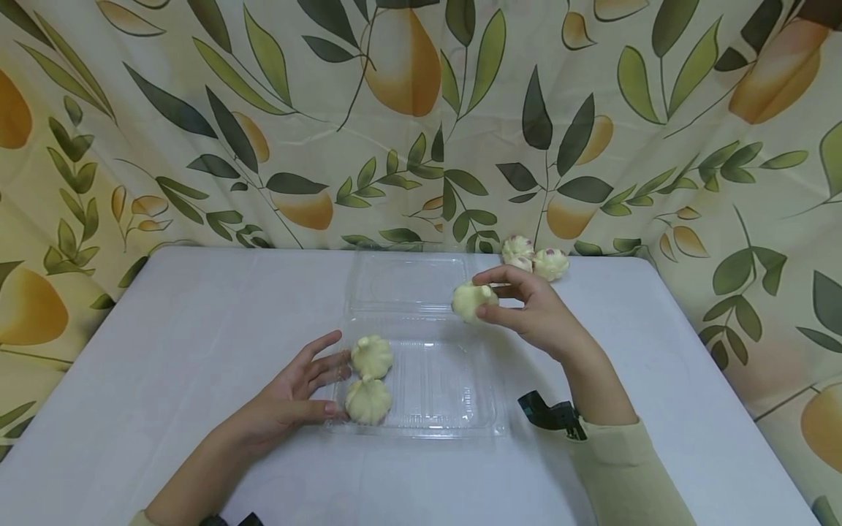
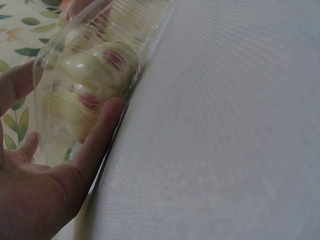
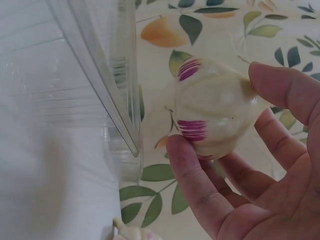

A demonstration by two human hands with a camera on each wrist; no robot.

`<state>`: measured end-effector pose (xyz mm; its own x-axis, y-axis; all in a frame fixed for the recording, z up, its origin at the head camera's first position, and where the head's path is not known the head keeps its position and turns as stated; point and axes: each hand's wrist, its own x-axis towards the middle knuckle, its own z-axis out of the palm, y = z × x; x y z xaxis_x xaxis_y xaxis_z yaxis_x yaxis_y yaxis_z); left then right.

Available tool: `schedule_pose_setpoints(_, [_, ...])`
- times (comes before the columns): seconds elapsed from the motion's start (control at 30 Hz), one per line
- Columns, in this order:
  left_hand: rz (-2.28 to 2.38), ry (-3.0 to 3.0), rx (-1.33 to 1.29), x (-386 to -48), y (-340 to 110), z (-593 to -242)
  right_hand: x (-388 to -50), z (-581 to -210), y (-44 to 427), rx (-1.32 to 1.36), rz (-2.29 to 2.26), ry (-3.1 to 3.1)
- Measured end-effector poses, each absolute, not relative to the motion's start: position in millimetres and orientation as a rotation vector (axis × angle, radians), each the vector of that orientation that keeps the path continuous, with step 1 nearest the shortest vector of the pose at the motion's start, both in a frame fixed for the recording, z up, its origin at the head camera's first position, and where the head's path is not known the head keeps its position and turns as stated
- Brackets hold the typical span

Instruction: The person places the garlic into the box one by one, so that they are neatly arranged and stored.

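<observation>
A clear plastic clamshell box (image 1: 430,431) lies on the table with its lid (image 1: 411,281) folded back. Two pale garlic bulbs, a rear one (image 1: 371,356) and a front one (image 1: 368,400), sit along its left side. My left hand (image 1: 289,394) rests against the box's left wall with fingers spread. In the left wrist view its thumb (image 2: 102,135) touches the plastic, and purple marks show on the bulbs inside. My right hand (image 1: 536,310) pinches another garlic bulb (image 3: 212,107) between thumb and fingers, above the box's back right part.
Three more garlic bulbs (image 1: 550,264) are clustered at the table's back edge, right of the lid. A white cloth covers the table (image 1: 197,329). Behind it hangs a curtain (image 1: 421,146) printed with leaves and fruit.
</observation>
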<state>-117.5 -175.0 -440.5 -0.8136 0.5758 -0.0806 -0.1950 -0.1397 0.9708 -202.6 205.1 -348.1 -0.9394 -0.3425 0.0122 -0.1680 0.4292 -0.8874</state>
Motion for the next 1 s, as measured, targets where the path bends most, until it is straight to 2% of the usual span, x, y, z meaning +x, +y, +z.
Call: schedule_pose_setpoints(1.0, [2.006, 1.625, 0.442, -117, -174, -441, -199, -356, 192, -0.615, -1.531, 2.394])
